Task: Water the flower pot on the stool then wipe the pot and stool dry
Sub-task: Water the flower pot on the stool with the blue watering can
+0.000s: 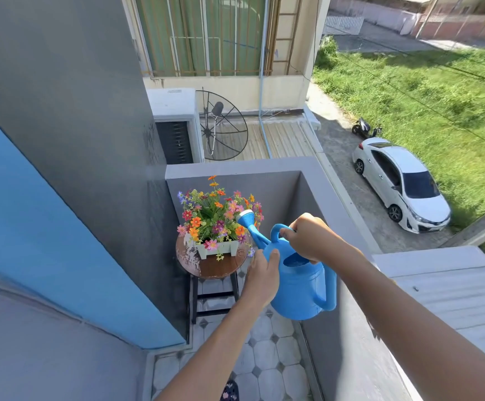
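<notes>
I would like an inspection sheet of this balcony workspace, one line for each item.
Surface: round wooden stool, top worn whitish at its left edge.
Job's things: white flower pot on the stool; blue watering can, its spout toward the flowers; no cloth seen.
Clutter: nothing seen.
Hands: left hand holds the can's body; right hand grips its top handle.
Cables: thin wires cross above the grass.
Surroundings: grey parapet, satellite dish, white car below.

Both forearms were stretched forward. The right hand (308, 238) gripped the top handle of the watering can (302, 287); the left hand (260, 274) cupped its front side, thumb laid against it.
</notes>
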Motion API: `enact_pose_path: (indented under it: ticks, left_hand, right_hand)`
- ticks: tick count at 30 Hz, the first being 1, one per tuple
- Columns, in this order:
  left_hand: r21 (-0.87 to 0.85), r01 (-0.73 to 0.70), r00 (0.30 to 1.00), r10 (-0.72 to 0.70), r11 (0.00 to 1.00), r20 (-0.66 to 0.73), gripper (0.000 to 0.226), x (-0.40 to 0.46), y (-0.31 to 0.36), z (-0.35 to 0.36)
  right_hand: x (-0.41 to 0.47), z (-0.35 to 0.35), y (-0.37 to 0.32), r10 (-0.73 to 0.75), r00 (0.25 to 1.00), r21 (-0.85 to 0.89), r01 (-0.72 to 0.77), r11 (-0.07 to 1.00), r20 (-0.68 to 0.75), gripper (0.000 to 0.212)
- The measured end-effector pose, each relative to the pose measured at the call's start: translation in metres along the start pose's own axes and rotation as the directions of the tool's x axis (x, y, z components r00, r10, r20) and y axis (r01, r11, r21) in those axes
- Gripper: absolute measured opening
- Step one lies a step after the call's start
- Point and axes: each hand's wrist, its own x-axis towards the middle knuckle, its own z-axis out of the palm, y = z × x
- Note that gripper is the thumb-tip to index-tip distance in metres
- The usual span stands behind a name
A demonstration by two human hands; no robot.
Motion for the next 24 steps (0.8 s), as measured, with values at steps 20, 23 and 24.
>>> enact_pose_path:
  ticks: [20,23,24]
  left_hand:
    - [-0.047,0.014,0.991,-0.02,0.999,-0.133,0.032,0.004,-0.014,-0.054]
    - [-0.041,0.027,0.988,-0.033,0.999,-0.153,0.039,0.0,-0.018,-0.066]
    - [-0.04,0.04,0.987,-0.046,0.998,-0.156,0.039,-0.001,-0.02,-0.069]
  right_hand:
    - [0.01,0.015,-0.057,-0.177,0.983,-0.036,0.179,0.983,0.056,0.047]
    - [0.011,0.021,-0.066,-0.21,0.974,-0.042,0.214,0.976,0.085,0.042]
    - [0.011,0.022,-0.068,-0.223,0.97,-0.045,0.228,0.973,0.095,0.042]
